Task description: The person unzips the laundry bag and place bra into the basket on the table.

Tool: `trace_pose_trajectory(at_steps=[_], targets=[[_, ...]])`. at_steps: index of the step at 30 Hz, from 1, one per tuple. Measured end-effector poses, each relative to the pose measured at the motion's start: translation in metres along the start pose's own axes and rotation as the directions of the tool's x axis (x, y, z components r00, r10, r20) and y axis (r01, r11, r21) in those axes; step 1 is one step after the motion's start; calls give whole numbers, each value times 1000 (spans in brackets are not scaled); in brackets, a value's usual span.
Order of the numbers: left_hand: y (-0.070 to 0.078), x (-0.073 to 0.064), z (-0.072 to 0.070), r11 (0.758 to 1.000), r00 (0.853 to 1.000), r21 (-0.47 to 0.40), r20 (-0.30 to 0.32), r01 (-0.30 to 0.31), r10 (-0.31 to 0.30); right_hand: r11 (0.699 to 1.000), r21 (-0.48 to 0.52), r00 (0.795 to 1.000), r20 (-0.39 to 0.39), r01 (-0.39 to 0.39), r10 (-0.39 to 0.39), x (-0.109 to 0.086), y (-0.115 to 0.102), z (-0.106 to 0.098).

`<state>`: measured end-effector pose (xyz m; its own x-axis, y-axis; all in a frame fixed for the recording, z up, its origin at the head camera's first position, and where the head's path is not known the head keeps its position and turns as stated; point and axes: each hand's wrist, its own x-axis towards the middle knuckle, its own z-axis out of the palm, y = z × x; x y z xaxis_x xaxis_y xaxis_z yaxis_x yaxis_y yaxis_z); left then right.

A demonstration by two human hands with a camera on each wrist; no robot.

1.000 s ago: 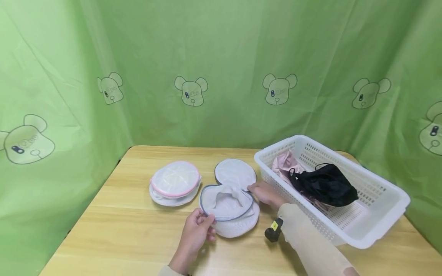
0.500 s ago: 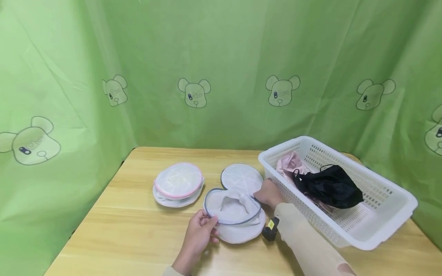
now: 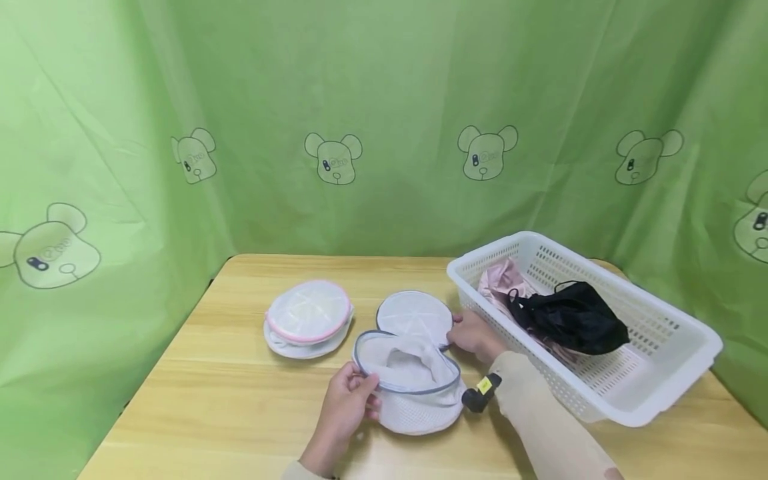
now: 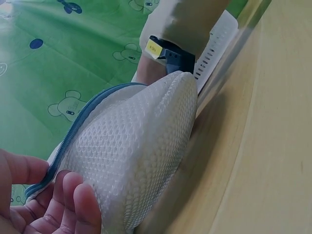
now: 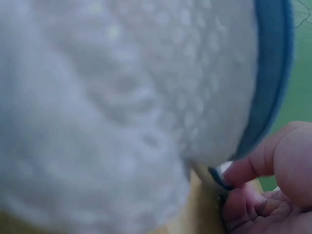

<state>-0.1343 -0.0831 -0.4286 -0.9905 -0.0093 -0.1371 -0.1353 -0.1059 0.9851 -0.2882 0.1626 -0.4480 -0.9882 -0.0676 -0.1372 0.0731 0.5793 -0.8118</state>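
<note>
A round white mesh laundry bag (image 3: 420, 412) with a blue-grey zipper rim stands with its mouth spread and its lid (image 3: 414, 312) folded back behind it. At the front left of the rim, my left hand (image 3: 345, 403) pinches the zipper edge between thumb and fingers. The left wrist view shows that zipper (image 4: 78, 122) running up from the fingers along the honeycomb mesh. On the other side, my right hand (image 3: 477, 333) pinches the dark zipper edge by the lid. White mesh, close and blurred, fills most of the right wrist view, with thumb and finger (image 5: 239, 200) at lower right.
Left of the bag lies another mesh bag (image 3: 309, 310) with a pink rim, its lid on top. A white perforated basket (image 3: 672, 327) stands at the right, close to my right arm. It holds a black strapped garment (image 3: 570, 320) and pink satiny cloth (image 3: 504, 277).
The bag and its lid have come a little nearer and to the right. My right hand has shifted along the lid's edge; my left hand keeps its pinch on the rim.
</note>
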Motion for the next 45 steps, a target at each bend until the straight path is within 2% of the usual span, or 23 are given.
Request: trace_pose_trajectory(at_steps=[5,9,12,14,16,18,21,23,29,30,35,37,39,40,42,45], targets=[[0,0,0,1000,1000,-12,4,7,-7,986,159,999,19,-54,51,-3,-1,3],[-1,-1,-1,1000,1000,-13,1,9,-9,980,196,1000,-4,-22,23,-6,-4,6],[-1,0,-1,1000,1000,-17,0,7,-7,961,275,1000,4,7,-8,-9,-7,10],[-2,0,-1,1000,1000,-21,3,6,-6,956,291,999,7,45,-49,-12,-10,11],[-2,-1,-1,1000,1000,-24,9,7,-7,956,278,995,19,91,-101,-15,-14,11],[-2,-1,-1,1000,1000,-22,11,5,-5,965,220,987,44,143,-156,-19,-18,10],[-1,0,-1,1000,1000,-16,9,1,-1,968,170,970,122,187,-209,-22,-23,8],[0,0,-1,1000,1000,-16,5,0,0,965,180,964,154,189,-218,-23,-25,8],[3,1,-1,1000,1000,10,-6,0,0,971,-3,958,164,240,-236,-24,-26,13],[4,1,-1,1000,1000,14,-11,1,-1,969,-36,954,188,244,-234,-25,-26,13],[5,0,-1,1000,1000,21,-28,13,-12,970,91,905,348,227,-245,-25,-26,12],[5,0,-1,1000,999,21,-29,21,-21,962,144,887,375,231,-269,-25,-25,12],[5,0,-1,999,999,22,-25,29,-29,958,164,879,385,234,-281,-25,-24,11],[5,0,-1,999,999,21,-24,31,-31,958,166,879,385,234,-281,-26,-24,11],[5,0,-1,999,999,21,-23,31,-30,963,146,893,363,228,-267,-27,-24,9],[5,0,-2,999,999,22,-27,33,-32,974,119,930,295,192,-219,-27,-26,8]])
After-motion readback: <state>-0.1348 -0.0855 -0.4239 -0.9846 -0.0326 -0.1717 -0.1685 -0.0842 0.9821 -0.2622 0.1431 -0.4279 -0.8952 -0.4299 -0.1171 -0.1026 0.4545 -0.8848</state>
